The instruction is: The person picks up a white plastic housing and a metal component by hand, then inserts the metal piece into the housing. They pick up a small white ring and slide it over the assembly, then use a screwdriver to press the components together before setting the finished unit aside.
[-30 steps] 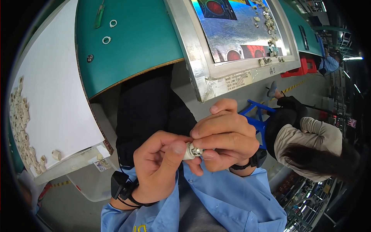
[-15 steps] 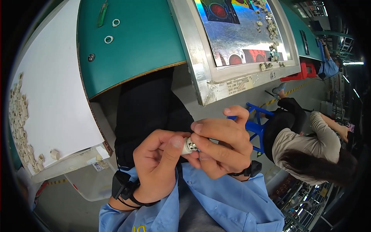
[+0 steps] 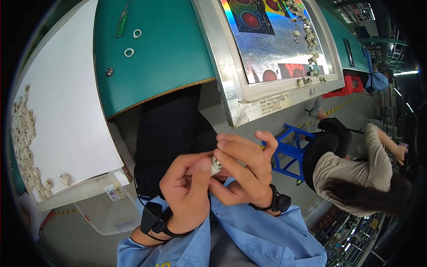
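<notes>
Over my lap, a small cream cylindrical plastic part [image 3: 215, 166] with a metal-looking end sits between my hands. My left hand [image 3: 184, 189] is closed, pinching it between thumb and bent forefinger. The fingers of my right hand [image 3: 247, 171] curl round its other side, with the thumb below; the little finger sticks out. Much of the part is hidden by the fingers. Several similar cream cylinders [image 3: 27, 129] lie in a heap on the white sheet [image 3: 66, 98] at the left. One cylinder [image 3: 65, 179] lies apart from the heap.
On the green table [image 3: 155, 66] lie a green-handled tool [image 3: 121, 23], two white rings [image 3: 129, 52] and a metal disc [image 3: 110, 72]. A metal-framed tray [image 3: 267, 53] carries several small parts along its right side. A blue stool [image 3: 289, 151] holds a seated person at right.
Both hands have shifted slightly, my right hand moving left and its fingers closing nearer the part. The metal end shows less now. The seated person's arm at right has moved.
</notes>
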The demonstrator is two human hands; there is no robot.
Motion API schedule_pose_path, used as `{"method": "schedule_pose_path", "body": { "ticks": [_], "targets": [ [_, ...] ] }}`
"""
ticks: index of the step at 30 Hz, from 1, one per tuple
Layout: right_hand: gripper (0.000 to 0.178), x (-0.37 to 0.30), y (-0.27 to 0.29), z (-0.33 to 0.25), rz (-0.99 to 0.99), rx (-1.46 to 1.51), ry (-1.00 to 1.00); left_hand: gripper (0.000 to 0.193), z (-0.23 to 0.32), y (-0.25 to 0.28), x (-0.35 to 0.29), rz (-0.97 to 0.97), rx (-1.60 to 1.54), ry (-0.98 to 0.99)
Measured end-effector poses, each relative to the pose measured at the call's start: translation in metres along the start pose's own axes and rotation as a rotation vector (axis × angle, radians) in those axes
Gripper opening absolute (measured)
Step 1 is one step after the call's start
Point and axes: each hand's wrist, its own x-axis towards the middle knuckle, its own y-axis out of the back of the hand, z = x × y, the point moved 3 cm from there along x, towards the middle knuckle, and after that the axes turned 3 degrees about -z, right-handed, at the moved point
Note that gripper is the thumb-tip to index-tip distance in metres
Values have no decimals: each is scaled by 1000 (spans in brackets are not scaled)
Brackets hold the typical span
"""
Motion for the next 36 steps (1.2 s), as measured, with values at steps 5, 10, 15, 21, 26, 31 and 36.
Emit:
{"method": "schedule_pose_path", "body": {
  "ticks": [5,10,15,21,26,31,36],
  "targets": [
    [29,12,-16,-14,-57,57,33,16,7,37,-3,-122,69,53],
    [33,30,-59,-33,-128,263,57,18,18,70,-10,-199,143,118],
    [32,64,-74,-70,-231,316,61,24,60,101,-16,-144,124,187],
    [30,76,-60,-93,-293,229,115,27,64,108,-18,-293,105,189],
    [31,76,-59,-78,-297,194,119,25,59,98,0,-417,-56,203],
    [31,89,-93,-28,-177,251,154,22,52,105,54,-337,91,68],
    [43,75,-121,16,-45,166,116,32,11,91,89,-182,-88,65]
  ]
}}
